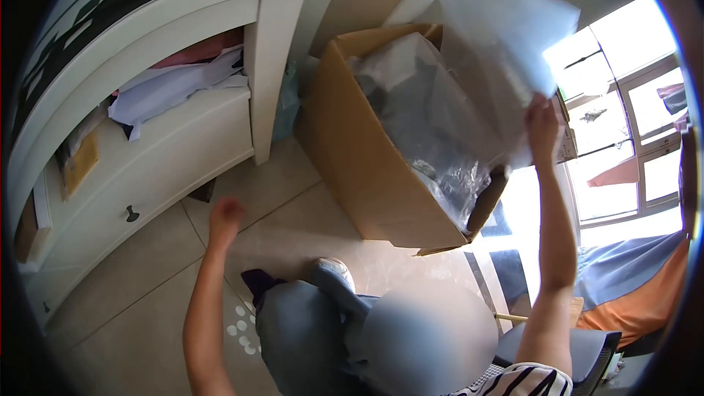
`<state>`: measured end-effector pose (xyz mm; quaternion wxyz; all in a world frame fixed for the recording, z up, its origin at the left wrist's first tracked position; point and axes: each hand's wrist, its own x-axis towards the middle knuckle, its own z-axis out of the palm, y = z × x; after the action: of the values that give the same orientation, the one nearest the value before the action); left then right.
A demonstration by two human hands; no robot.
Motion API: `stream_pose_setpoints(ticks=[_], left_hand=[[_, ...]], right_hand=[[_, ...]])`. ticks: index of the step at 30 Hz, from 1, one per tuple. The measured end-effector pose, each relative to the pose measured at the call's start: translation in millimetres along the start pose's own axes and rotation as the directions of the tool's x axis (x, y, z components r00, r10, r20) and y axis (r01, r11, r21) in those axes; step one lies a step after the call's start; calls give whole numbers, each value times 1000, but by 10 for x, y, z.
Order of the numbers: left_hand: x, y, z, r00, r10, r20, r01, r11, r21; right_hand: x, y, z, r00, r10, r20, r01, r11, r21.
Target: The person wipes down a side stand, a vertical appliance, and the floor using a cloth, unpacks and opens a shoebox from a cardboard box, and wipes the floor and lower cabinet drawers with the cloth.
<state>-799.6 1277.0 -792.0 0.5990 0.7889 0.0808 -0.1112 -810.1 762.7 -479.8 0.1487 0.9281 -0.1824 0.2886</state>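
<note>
While the left hand is held over the floor, too blurred for its opening to be told, nothing is seen gripped. Cardboard box filled with plastic wrap. Above it, translucent sheet pinched at its edge by right hand; could be torn if snagged on the box.

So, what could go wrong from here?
The thin plastic sheet might slip or flop, as only the right hand seems to grip it, with the left hand well away. It could also snag on the cardboard box or on the crinkled plastic inside, since it hangs close over both.
</note>
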Motion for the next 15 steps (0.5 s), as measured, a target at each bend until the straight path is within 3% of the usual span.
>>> stream_pose_setpoints(ticks=[2,4,6,8,9,10,12,13,14,15], left_hand=[[6,168,115,999,25,26,-26,999,36],[-11,343,227,975,222,5,-222,971,90],[-151,826,318,957,289,2,-289,956,44],[-241,1253,429,934,357,-12,-358,934,-15],[-263,1406,485,910,414,5,-412,906,-94],[-282,1553,533,881,472,19,-463,870,-169],[-362,1880,631,822,568,37,-554,814,-173],[-388,1970,658,760,648,58,-632,756,-172],[-390,2006,680,757,650,57,-634,754,-171],[-389,2028,713,743,665,76,-647,743,-173]], right_hand=[[144,-228,-718,995,97,-11,-91,966,241],[323,-112,-1015,988,38,-147,-16,989,150],[586,222,-1190,980,20,-200,-8,998,63],[802,453,-1419,867,-352,-352,240,915,-324],[830,450,-1541,932,-137,-335,105,988,-111],[862,467,-1698,947,-107,-303,96,994,-53],[933,487,-1973,892,-246,-379,170,960,-225],[1114,681,-2105,764,-499,-409,334,848,-411],[1268,738,-2248,584,-717,-380,445,675,-589],[1333,777,-2339,916,-281,-286,203,940,-275]])
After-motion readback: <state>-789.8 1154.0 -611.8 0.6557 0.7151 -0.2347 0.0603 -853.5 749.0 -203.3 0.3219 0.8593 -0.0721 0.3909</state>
